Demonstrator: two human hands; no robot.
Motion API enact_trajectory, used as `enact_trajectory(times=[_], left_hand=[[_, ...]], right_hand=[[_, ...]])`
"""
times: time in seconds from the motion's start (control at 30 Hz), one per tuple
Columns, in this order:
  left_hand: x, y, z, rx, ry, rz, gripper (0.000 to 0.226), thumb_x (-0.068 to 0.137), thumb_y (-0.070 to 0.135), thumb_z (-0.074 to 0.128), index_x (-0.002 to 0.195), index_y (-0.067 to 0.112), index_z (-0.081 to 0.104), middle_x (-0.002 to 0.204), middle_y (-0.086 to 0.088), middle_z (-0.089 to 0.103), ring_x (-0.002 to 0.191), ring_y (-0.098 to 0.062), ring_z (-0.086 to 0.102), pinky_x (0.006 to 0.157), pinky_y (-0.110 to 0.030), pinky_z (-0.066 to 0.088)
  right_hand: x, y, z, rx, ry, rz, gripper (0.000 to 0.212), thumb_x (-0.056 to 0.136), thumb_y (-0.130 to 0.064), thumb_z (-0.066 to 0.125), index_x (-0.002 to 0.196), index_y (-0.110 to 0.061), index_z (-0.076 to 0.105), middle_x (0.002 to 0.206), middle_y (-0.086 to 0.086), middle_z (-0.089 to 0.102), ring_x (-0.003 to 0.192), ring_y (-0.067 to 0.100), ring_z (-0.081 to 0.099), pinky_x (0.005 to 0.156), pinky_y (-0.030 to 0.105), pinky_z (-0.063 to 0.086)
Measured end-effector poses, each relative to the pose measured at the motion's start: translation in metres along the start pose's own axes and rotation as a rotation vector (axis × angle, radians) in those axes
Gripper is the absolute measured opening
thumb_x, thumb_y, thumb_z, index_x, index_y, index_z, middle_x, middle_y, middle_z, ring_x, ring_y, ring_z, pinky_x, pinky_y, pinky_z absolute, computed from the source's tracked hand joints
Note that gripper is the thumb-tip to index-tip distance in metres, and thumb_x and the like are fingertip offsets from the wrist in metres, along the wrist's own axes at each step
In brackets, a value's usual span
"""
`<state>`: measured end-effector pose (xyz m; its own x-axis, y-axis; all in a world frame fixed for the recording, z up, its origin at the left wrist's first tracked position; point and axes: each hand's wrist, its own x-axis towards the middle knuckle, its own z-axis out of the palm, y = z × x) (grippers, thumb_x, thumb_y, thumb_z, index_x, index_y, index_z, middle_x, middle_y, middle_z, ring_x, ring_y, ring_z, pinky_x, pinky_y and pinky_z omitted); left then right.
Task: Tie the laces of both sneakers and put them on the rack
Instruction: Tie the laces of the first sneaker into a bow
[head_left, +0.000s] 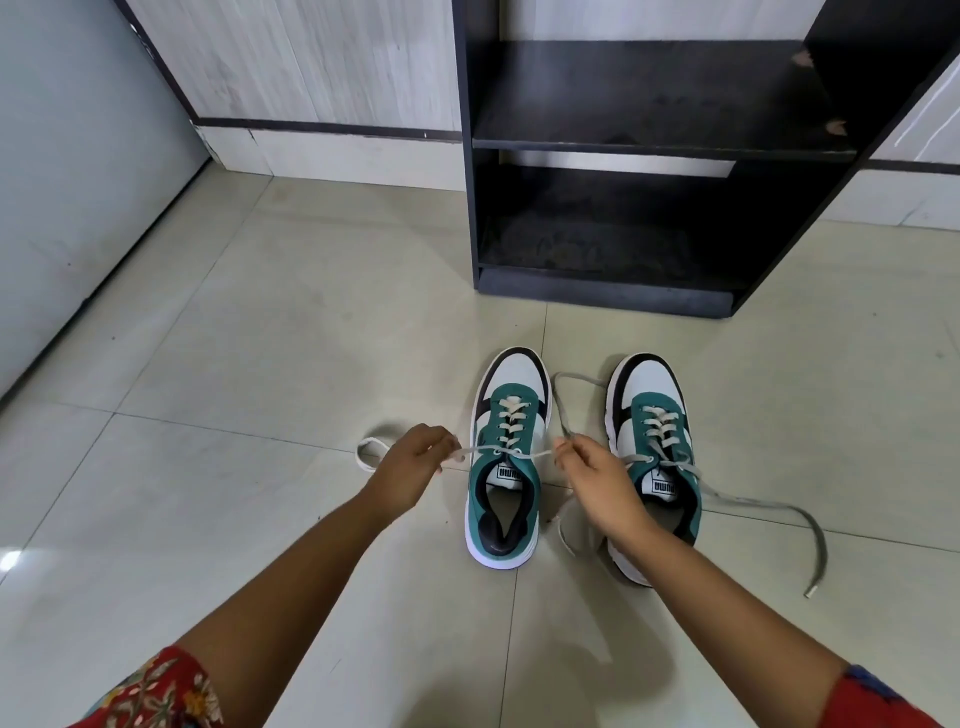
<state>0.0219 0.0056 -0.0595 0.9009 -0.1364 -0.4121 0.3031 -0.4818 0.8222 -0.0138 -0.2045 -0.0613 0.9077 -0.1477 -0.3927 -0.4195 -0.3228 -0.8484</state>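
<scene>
Two green, white and black sneakers stand side by side on the tiled floor, toes toward the rack. On the left sneaker (506, 441) the lace is pulled out taut to both sides at the top eyelets. My left hand (413, 467) pinches its left end, whose tail loops on the floor behind the hand. My right hand (597, 480) pinches its right end, which trails up between the shoes. The right sneaker (652, 415) has loose grey laces (769, 506) lying across the floor. The black rack (649, 140) stands beyond, its shelves bare.
The rack has two open shelves and a low base (602, 293) on the floor. A pale wood-look cabinet front (322, 104) runs along the back left, and a grey wall (78, 182) lies at the left. Beige floor tiles (285, 338) surround the shoes.
</scene>
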Motion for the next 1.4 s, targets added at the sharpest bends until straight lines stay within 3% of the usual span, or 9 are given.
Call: enact_trajectory(times=[0.13,0.27,0.37,0.6,0.77,0.9,1.1,1.3,1.4], left_hand=[[0.001,0.018,0.01,-0.5,-0.112,-0.204,0.043,0.098,0.034,0.035,0.076,0.013,0.065,0.079,-0.005,0.06,0.048,-0.014,0.049,0.066,-0.03,0.04],[0.008,0.024,0.013,-0.8,-0.21,-0.268,0.046,0.098,0.035,0.035,0.055,0.019,0.037,0.067,0.002,0.065,0.036,-0.01,0.031,0.048,-0.024,0.033],[0.014,0.017,0.013,-0.601,-0.205,-0.262,0.042,0.098,0.035,0.035,0.058,0.021,0.032,0.051,0.008,0.042,0.038,-0.008,0.021,0.043,-0.021,0.027],[0.013,0.019,0.016,-0.39,-0.108,-0.135,0.042,0.098,0.032,0.038,0.058,0.018,0.037,0.045,0.01,0.042,0.042,-0.008,0.028,0.052,-0.025,0.027],[0.009,0.032,0.02,-0.332,-0.133,0.03,0.028,0.099,0.018,0.033,0.087,0.01,0.057,0.046,0.012,0.043,0.045,-0.004,0.034,0.045,-0.017,0.026],[0.004,0.039,0.026,-0.352,-0.268,0.122,0.028,0.096,0.005,0.033,0.095,0.012,0.06,0.049,0.011,0.044,0.044,-0.003,0.035,0.043,-0.014,0.026],[0.009,0.039,0.022,-0.405,-0.314,0.006,0.03,0.095,0.007,0.044,0.12,0.021,0.039,0.059,-0.003,0.045,0.039,-0.005,0.033,0.044,-0.017,0.028],[0.017,0.037,0.02,-0.398,-0.347,-0.037,0.006,0.093,0.011,0.048,0.09,0.009,0.053,0.05,0.004,0.052,0.038,-0.006,0.034,0.043,-0.018,0.029],[0.016,0.037,0.02,-0.441,-0.303,-0.01,0.006,0.092,0.012,0.051,0.095,0.01,0.056,0.051,0.004,0.053,0.039,-0.004,0.038,0.043,-0.017,0.03]], right_hand=[[0.001,-0.012,0.01,0.638,-0.083,0.043,0.025,0.097,-0.019,0.042,0.092,-0.007,0.064,0.09,0.0,0.067,0.09,0.013,0.06,0.079,0.021,0.044],[0.006,-0.015,0.017,1.037,-0.184,0.14,0.036,0.098,-0.019,0.037,0.064,-0.013,0.047,0.054,0.002,0.058,0.068,0.02,0.066,0.073,0.029,0.053],[0.01,-0.009,0.018,1.045,-0.109,0.182,0.035,0.099,-0.019,0.036,0.065,-0.014,0.04,0.045,-0.003,0.043,0.057,0.016,0.052,0.072,0.032,0.054],[0.013,-0.006,0.016,0.982,-0.149,0.199,0.036,0.1,-0.023,0.032,0.068,-0.013,0.043,0.044,-0.004,0.043,0.054,0.013,0.05,0.073,0.032,0.055],[0.014,-0.012,0.016,0.749,-0.248,0.108,0.033,0.101,-0.02,0.027,0.095,-0.014,0.059,0.064,0.0,0.045,0.065,0.013,0.049,0.071,0.025,0.045],[0.014,-0.012,0.022,0.555,-0.239,0.018,0.025,0.095,-0.002,0.038,0.094,-0.021,0.054,0.066,0.001,0.052,0.062,0.012,0.048,0.061,0.022,0.038],[0.013,-0.02,0.021,0.432,-0.227,-0.007,0.022,0.093,0.0,0.04,0.09,-0.022,0.037,0.065,0.001,0.053,0.056,0.009,0.044,0.053,0.02,0.033],[0.007,-0.023,0.02,0.395,-0.297,-0.096,0.019,0.095,-0.001,0.038,0.093,-0.019,0.042,0.066,-0.002,0.051,0.052,0.004,0.041,0.047,0.012,0.031],[0.009,-0.023,0.02,0.388,-0.302,-0.115,0.015,0.096,-0.008,0.043,0.095,-0.022,0.048,0.069,-0.005,0.055,0.057,0.005,0.044,0.05,0.014,0.034]])
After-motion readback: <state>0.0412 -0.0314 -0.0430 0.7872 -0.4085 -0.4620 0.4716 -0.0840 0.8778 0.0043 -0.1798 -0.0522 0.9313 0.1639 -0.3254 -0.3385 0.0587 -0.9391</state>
